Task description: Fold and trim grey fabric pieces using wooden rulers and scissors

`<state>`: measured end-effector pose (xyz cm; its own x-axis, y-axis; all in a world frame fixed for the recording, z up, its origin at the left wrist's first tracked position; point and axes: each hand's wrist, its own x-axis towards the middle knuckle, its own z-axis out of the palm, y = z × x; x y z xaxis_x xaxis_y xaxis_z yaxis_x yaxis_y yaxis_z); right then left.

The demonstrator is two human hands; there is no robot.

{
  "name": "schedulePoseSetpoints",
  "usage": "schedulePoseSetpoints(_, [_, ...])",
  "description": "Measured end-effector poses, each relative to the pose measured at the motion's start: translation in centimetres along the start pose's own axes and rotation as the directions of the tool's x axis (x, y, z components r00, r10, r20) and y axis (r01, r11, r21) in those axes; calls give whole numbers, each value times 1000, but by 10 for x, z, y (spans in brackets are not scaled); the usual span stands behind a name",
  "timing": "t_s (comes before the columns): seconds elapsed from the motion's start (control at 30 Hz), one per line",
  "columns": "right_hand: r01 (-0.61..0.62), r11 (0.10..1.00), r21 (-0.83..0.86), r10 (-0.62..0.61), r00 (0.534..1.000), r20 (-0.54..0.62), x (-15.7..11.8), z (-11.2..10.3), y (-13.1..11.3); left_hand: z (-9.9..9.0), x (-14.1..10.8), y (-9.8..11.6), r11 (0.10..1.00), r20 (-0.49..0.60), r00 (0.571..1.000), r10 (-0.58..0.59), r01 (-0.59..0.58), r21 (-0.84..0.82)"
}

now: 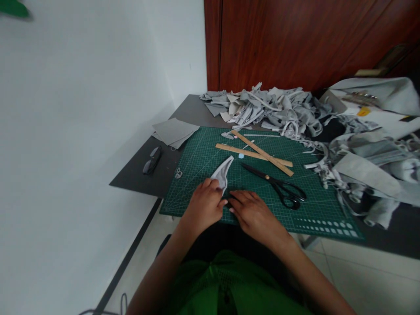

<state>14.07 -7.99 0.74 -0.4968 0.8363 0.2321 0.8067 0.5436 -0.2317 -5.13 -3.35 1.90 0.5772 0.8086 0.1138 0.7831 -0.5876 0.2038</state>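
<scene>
A small grey fabric piece [223, 171], narrow and pointed at its far end, lies on the green cutting mat [197, 166]. My left hand [206, 203] is closed over its near end, fingers curled down on the cloth, so that part is hidden. Just to the right, my right hand [251, 214] rests on the mat near its front edge, fingers stretched out and close to my left thumb. No object shows in it. Black-handled scissors [272, 181] lie to the right of the cloth, blades pointing away to the left.
Two crossed wooden rulers [252, 152] lie beyond the scissors. Fabric scraps [269, 107] are heaped along the back, more [367, 170] at the right. Glasses [152, 160] and flat grey sheets [175, 131] lie left, beside a white wall. A white box [357, 105] stands back right.
</scene>
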Motion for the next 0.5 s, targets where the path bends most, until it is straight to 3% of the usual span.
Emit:
schedulePoseSetpoints(0.13, [87,996,2,-87,996,-36,3,8,-3,2,5,-20,988,1,991,136,-136,-71])
schedulePoseSetpoints(0.23, [114,993,15,-115,993,3,4,12,-6,5,10,-27,989,24,991,135,-133,-64])
schedulePoseSetpoints(0.37, [29,999,16,-30,998,50,2,13,-7,3,11,-26,998,-10,998,-56,56,27])
schedulePoseSetpoints(0.5, [17,1000,21,-18,999,37,-1,12,-2,2,8,-18,966,-38,973,-229,232,111])
